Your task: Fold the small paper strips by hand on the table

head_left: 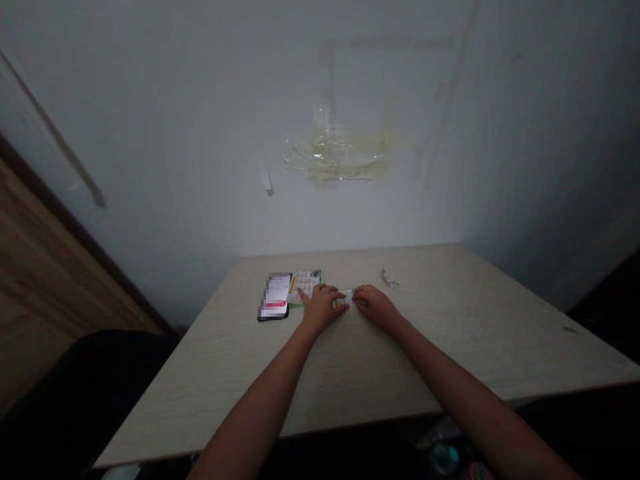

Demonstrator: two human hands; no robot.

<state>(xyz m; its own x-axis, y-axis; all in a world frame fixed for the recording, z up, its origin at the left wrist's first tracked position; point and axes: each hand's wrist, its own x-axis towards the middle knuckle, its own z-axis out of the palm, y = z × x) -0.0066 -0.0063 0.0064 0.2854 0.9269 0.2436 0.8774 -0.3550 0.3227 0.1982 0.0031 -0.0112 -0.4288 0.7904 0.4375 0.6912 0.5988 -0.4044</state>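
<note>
My left hand [323,307] lies on the table with its fingers spread. Its thumb side touches a colourful printed sheet [304,283], and its fingertips rest on a smaller printed paper [343,301]. At that smaller paper's right side is my right hand [373,303], its fingers bent and pinched together. What sits between those fingertips is too small and dark to make out. To the left of the printed sheet lies a smartphone [275,297] with its screen lit and partly blurred out.
A crumpled piece of printed wrapper [389,279] lies beyond my right hand. The pale wooden table [350,387] meets a wall [200,133] bearing old tape [345,157]. A dark scrap [569,329] is near the right edge. Below the front edge are dim objects [444,459].
</note>
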